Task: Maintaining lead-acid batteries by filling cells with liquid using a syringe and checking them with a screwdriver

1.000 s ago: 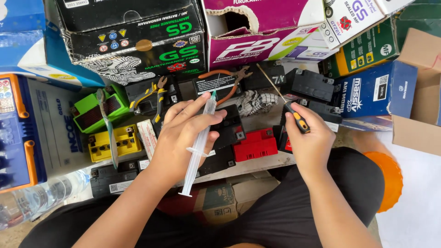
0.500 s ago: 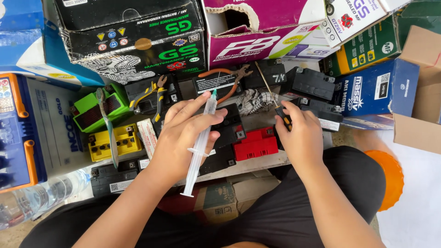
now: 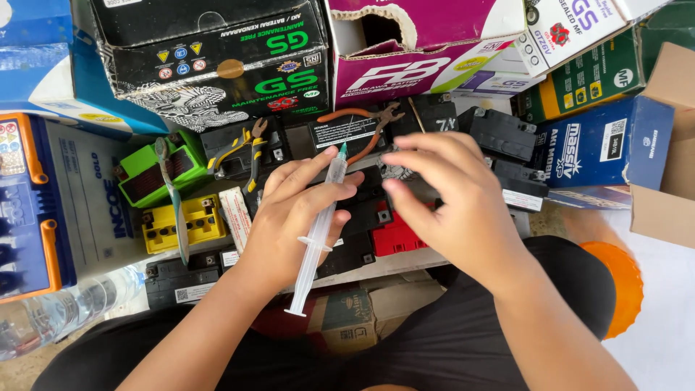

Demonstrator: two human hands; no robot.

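My left hand (image 3: 286,217) holds a clear plastic syringe (image 3: 318,232) with its green tip pointing away from me, over a small black battery (image 3: 368,211). My right hand (image 3: 452,206) hovers with fingers spread just right of the syringe tip, above the black battery and a red battery (image 3: 394,239); nothing shows in it. A thin metal screwdriver shaft (image 3: 415,114) pokes out beyond its fingers; the handle is hidden.
Orange-handled pliers (image 3: 358,116) and yellow-handled pliers (image 3: 242,148) lie on black batteries behind. Green (image 3: 156,170) and yellow (image 3: 177,221) batteries sit at the left, beside a big white and blue one (image 3: 79,195). Cardboard boxes (image 3: 217,58) ring the back. A water bottle (image 3: 51,318) lies near left.
My right hand let go of the orange-and-black screwdriver and moved left toward the syringe, fingers spreading. My left hand kept the syringe nearly still.
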